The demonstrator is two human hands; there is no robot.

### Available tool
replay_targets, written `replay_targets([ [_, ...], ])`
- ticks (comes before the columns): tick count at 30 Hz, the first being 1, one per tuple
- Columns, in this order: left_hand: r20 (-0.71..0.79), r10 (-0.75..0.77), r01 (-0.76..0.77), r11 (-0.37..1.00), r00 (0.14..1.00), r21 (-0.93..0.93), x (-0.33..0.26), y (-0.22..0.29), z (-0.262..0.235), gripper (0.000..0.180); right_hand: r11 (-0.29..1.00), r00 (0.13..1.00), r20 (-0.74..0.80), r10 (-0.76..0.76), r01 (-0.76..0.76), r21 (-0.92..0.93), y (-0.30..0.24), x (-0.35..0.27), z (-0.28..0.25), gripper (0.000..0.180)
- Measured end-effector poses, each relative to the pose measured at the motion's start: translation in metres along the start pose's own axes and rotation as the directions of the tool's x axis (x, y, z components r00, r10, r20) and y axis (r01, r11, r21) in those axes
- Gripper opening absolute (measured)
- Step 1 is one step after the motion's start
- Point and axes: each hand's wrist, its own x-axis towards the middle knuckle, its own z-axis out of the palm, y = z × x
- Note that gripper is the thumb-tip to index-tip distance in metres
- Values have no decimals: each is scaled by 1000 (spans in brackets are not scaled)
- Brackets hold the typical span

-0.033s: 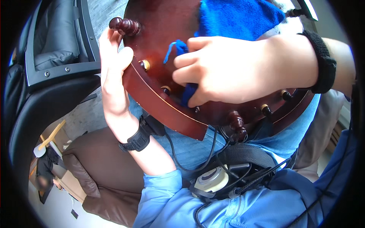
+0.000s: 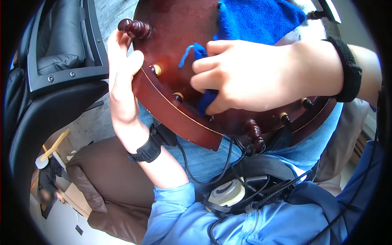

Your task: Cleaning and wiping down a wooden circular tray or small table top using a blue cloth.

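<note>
On my lap rests a large round dark red-brown wooden piece point(image 2: 179, 24) with turned knobs, small pegs and a curved rim. My left hand point(image 2: 123, 77) grips this rim at its left side, the thumb on the edge and the fingers behind it, beside a turned knob point(image 2: 134, 28). Bunched under the fingers of my right hand point(image 2: 241, 75) is a blue cloth point(image 2: 208, 100), pressed against the wood close to the lower rim. More blue fabric point(image 2: 257, 20) spreads over the upper right of the piece; whether it joins the bunched part is hidden by my hand.
A black cushioned chair point(image 2: 57, 122) stands at the left. Beside my lap is a brown cushioned seat point(image 2: 114, 175). Black cables point(image 2: 192, 175) and a strapped pouch with a cream round device point(image 2: 228, 192) lie at my waist. Another person point(image 2: 49, 192) is far off at lower left.
My right hand has shifted slightly to the right with the blue cloth. The left hand keeps its hold on the rim.
</note>
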Motion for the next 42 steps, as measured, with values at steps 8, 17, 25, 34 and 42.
replay_targets([
  [8,-27,71,-70,997,997,35,11,4,-4,64,996,996,28,-85,86,-21,8,-14,-26,22],
  [17,111,25,-19,998,994,-57,5,-16,-16,65,889,942,-60,329,-330,-317,-7,-11,-87,53],
  [25,84,188,-185,982,979,-37,3,-25,-9,65,725,805,-222,550,-593,-351,24,18,-40,64],
  [34,137,191,-166,971,972,-172,27,-39,-19,54,926,966,39,255,-233,-297,-11,-3,-45,46],
  [42,-35,189,-192,978,981,-81,29,-22,-8,47,940,959,-269,91,-172,-294,-29,50,-56,57],
])
